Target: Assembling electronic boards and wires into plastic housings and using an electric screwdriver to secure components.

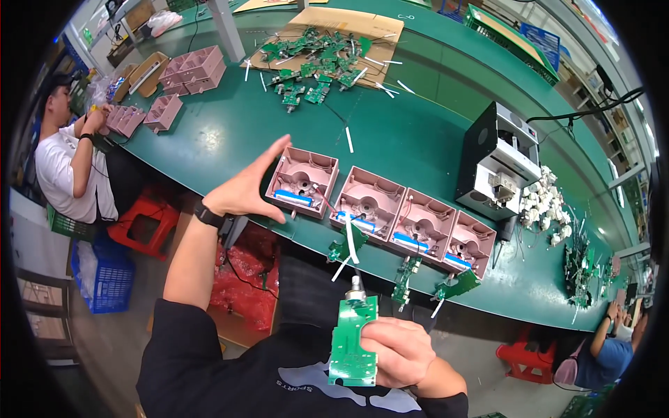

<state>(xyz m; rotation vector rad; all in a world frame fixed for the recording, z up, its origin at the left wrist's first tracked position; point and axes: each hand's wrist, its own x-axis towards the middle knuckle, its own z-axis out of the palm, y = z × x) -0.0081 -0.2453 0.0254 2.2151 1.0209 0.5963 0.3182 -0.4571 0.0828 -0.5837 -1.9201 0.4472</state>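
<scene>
My right hand (397, 348) grips a green circuit board (352, 352) by its right edge, close to my body. A metal shaft part (356, 287) sticks up from the board's top end. My left hand (247, 188) is spread with thumb and fingers apart, beside the leftmost pink plastic housing (315, 164); whether it touches the housing I cannot tell. A blue cylindrical battery (293, 198) lies inside that housing. Several such housings stand in a row to the right, each with a battery. In front of them, more circuit boards (456, 285) hang at the bench edge, some with white strips.
A heap of circuit boards (313, 56) covers cardboard at the back. A black and silver machine (498, 164) stands at right, beside a pile of white parts (547, 202). More housings (191, 70) sit at far left. One person (70, 157) works left, another (603, 352) right.
</scene>
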